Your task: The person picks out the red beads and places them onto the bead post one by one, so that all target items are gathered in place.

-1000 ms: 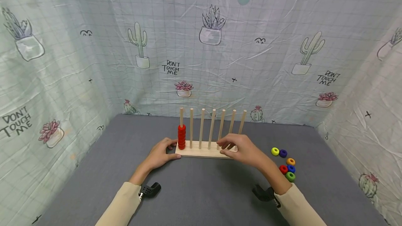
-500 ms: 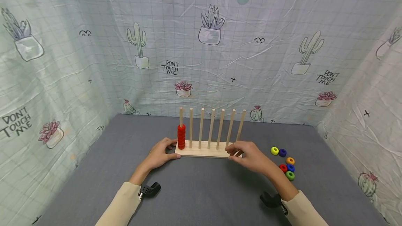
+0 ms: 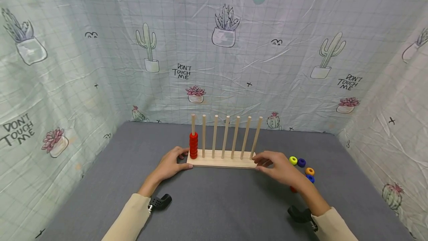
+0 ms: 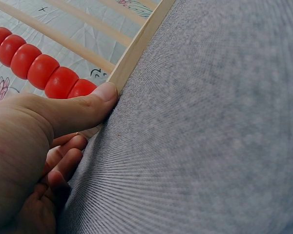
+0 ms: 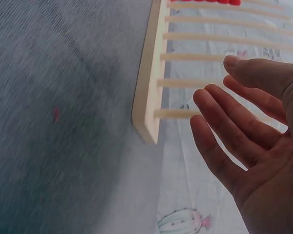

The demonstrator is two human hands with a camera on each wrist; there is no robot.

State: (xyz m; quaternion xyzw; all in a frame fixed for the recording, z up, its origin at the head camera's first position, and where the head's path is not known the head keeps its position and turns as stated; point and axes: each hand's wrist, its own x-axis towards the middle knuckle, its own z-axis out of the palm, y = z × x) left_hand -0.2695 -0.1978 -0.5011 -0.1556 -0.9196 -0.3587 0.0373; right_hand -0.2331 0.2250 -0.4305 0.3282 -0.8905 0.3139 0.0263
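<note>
A pale wooden peg rack stands on the grey table, with several upright pegs along its base. Its leftmost peg carries a stack of red beads; the other pegs are bare. My left hand holds the left end of the base. In the left wrist view its thumb presses the front edge while the other fingers are bent at the end, below the red beads. My right hand is beside the right end, holding nothing. The right wrist view shows its fingers loosely bent and apart, overlapping the pegs.
Loose beads lie on the table at the right: a yellow bead, a purple bead, an orange bead and a blue bead. A red bead shows partly behind my right forearm. A printed curtain closes the back and sides.
My right hand has moved right along the rack, from in front of the right-hand pegs to the right end. Its forearm now covers the green bead. My left hand has stayed put.
</note>
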